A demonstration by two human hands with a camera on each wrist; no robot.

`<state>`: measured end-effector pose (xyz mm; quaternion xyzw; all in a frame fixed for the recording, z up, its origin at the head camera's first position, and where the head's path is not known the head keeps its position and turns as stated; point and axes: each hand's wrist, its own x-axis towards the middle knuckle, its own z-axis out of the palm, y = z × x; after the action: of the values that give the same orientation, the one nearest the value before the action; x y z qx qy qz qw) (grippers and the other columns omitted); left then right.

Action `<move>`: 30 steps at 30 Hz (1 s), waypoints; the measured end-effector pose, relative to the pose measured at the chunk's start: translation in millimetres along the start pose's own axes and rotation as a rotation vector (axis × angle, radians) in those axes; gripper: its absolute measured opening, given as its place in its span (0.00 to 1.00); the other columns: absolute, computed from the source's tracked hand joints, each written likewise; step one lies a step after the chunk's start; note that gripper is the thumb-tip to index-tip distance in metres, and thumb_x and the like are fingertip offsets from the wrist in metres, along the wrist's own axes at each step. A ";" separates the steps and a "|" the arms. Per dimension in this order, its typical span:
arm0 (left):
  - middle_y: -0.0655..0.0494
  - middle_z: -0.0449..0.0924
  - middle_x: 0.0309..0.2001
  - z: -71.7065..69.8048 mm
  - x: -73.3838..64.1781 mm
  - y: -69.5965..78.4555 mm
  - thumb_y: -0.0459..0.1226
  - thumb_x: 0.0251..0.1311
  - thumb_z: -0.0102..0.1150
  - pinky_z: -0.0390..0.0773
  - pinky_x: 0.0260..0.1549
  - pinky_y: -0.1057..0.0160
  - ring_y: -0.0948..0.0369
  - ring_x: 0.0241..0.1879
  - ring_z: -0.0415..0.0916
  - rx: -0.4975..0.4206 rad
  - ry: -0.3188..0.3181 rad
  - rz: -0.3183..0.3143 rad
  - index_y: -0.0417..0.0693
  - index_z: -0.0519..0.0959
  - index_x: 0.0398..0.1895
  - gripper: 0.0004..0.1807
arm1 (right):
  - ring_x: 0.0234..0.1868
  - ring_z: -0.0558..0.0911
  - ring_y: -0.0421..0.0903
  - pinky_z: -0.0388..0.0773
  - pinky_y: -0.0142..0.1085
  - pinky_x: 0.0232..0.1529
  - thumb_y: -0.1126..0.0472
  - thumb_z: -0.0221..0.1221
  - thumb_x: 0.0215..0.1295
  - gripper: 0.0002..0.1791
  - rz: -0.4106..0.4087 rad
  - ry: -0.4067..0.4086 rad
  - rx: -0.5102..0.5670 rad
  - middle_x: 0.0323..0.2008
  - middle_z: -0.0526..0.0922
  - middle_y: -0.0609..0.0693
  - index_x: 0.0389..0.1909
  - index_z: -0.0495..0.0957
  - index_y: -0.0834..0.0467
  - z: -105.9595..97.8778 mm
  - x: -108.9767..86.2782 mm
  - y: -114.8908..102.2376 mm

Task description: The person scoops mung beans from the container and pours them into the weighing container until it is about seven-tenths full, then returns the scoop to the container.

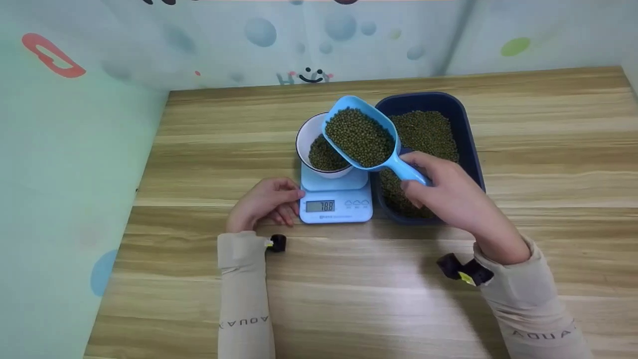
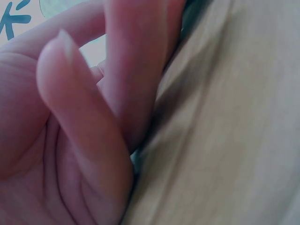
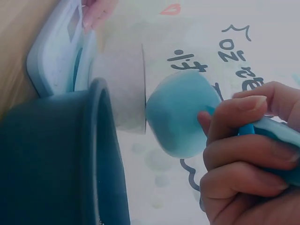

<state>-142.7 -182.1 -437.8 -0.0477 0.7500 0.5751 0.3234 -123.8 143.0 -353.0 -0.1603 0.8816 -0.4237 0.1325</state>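
My right hand point(image 1: 443, 192) grips the handle of a light blue scoop point(image 1: 406, 172) heaped with small green beans, like mung beans point(image 1: 361, 137). The scoop's front overlaps the right side of a white bowl point(image 1: 305, 142) with a dark rim, which has more beans inside. In the right wrist view the scoop's underside point(image 3: 180, 112) shows right at the bowl's rim. The bowl stands on a light blue kitchen scale point(image 1: 339, 212), its display reading about 78.8. My left hand point(image 1: 269, 199) rests on the table with loosely bent fingers, index fingertip at the scale's left edge.
A dark blue tub point(image 1: 471, 149) of the same beans stands close to the scale's right side. The wooden table point(image 1: 209, 134) meets a pale patterned wall covering point(image 1: 219, 45) at the back and left. Dark wrist cameras point(image 1: 466, 269) sit on both sleeves.
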 end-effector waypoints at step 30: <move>0.40 0.79 0.29 -0.5 -0.2 0.4 0.43 0.56 0.58 0.73 0.14 0.66 0.56 0.17 0.77 0.006 0.005 -0.018 0.40 0.72 0.41 0.16 | 0.10 0.61 0.39 0.59 0.32 0.10 0.51 0.50 0.65 0.22 -0.171 0.118 -0.113 0.25 0.81 0.36 0.60 0.65 0.46 1.4 -11.8 -7.8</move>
<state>-142.9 -182.4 -437.3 -0.0549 0.7521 0.5698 0.3266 -111.2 142.1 -346.6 -0.2171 0.8935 -0.3917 0.0342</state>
